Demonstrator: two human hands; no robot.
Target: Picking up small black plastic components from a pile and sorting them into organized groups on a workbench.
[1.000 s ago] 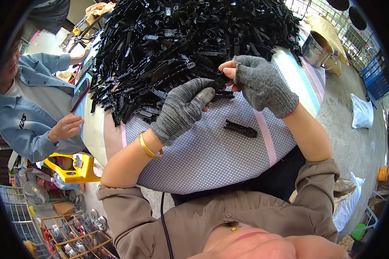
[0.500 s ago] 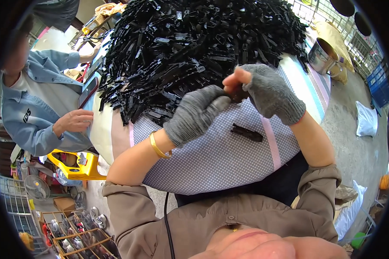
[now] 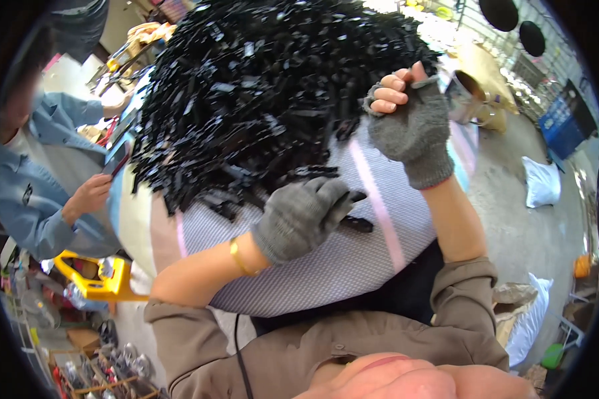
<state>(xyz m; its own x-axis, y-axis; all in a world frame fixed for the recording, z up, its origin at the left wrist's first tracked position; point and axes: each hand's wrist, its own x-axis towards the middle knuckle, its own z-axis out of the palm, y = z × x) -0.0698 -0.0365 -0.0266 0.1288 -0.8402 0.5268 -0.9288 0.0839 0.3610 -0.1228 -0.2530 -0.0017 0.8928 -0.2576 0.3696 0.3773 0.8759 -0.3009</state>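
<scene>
Blur hides whether the grey-knit-gloved left hand (image 3: 299,219) or grey-knit-gloved right hand (image 3: 412,126), well apart, grips anything; a slim black plastic piece (image 3: 361,226) lies partly covered beside the left hand

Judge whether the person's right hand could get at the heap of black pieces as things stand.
Probably yes: the right hand is near the right edge of the black heap, with nothing visible between them; the left hand is lower and further left, seemingly out of the way.
</scene>
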